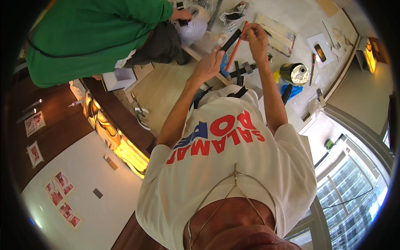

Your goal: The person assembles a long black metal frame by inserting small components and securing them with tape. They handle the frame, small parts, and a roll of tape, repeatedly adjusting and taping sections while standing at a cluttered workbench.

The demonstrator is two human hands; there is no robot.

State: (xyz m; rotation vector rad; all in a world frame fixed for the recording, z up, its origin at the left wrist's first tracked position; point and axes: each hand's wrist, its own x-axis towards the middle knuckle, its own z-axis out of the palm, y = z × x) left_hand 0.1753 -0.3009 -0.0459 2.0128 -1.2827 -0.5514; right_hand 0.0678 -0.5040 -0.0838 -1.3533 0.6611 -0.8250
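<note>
Arms (273, 91) extended forward, left hand (208, 66) closed, right hand (255, 41) pinching

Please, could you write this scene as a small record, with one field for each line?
left hand: wrapped around the lower part of a black bar; hand, black bar
right hand: fingers bent at the bar's upper end, beside a thin orange stick; exact grip unclear
can: dark sides, silvery top, to the right of both hands
white sheet: dark rectangular object lying on it
co-worker: person in a green shirt, at upper left
</note>
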